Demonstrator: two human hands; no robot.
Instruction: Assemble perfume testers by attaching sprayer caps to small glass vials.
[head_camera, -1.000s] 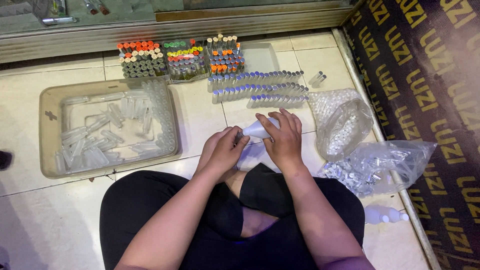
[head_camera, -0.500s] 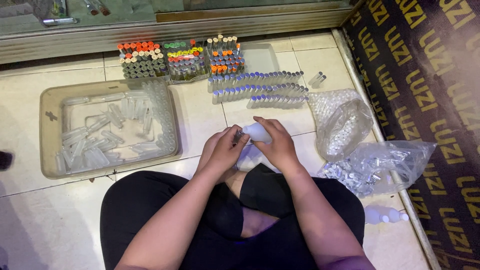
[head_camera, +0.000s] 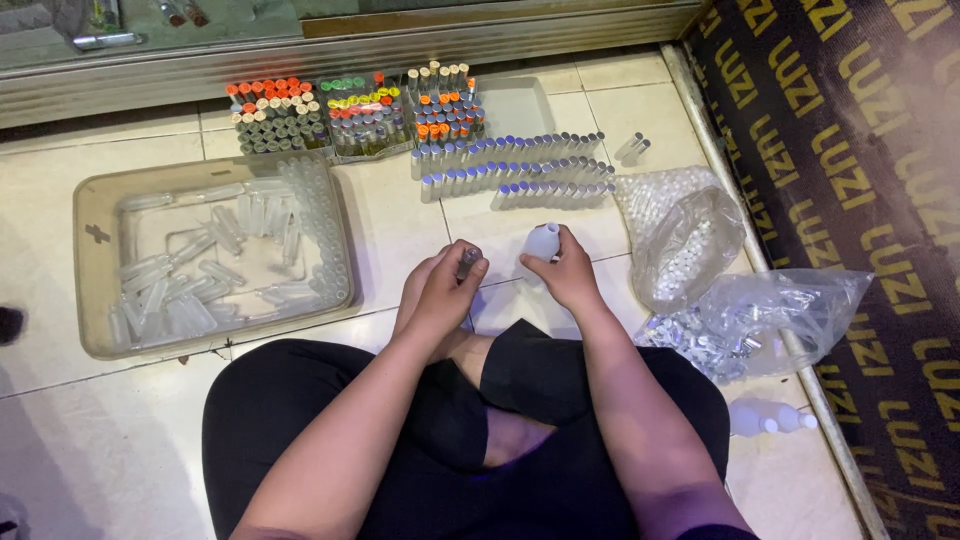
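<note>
I sit cross-legged on a tiled floor. My left hand grips a small slim clear vial, held upright at the fingertips. My right hand holds a white plastic squeeze bottle, a little to the right of the vial and apart from it. Just beyond my hands, rows of filled vials with blue caps lie on the tiles.
A beige plastic tub of empty clear vials sits at left. Racks of vials with coloured caps stand by a metal ledge. Two clear bags, one of white parts and one of metal parts, lie at right beside a dark patterned mat. White bottles lie near my right knee.
My hands were together over the white bottle; now they have drawn apart, the left with the vial, the right with the bottle.
</note>
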